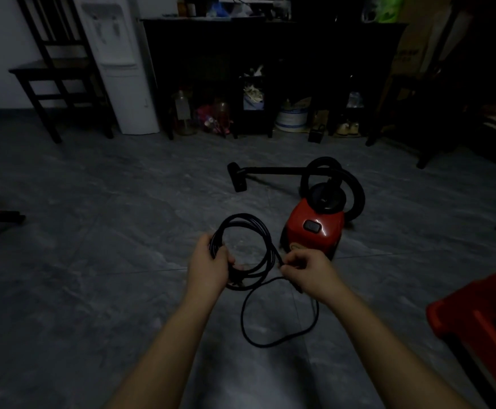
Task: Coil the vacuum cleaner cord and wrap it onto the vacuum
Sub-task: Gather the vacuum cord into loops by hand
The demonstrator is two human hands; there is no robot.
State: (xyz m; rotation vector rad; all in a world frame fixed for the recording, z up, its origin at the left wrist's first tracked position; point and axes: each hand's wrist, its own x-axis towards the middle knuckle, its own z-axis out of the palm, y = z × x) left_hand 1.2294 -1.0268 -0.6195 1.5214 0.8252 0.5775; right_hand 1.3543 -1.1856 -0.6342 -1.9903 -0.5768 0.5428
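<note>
A small red vacuum cleaner stands on the grey floor, its black hose looped over the top and its wand with nozzle lying to the left. My left hand is closed around several loops of the black cord, held up in front of the vacuum. My right hand pinches the cord just right of the coil. Below my hands a slack loop of cord hangs down towards the floor and runs back under my right wrist.
A red plastic crate sits at the right edge. A dark chair and a white water dispenser stand at the back left. A dark shelf unit with jars and clutter beneath it fills the back.
</note>
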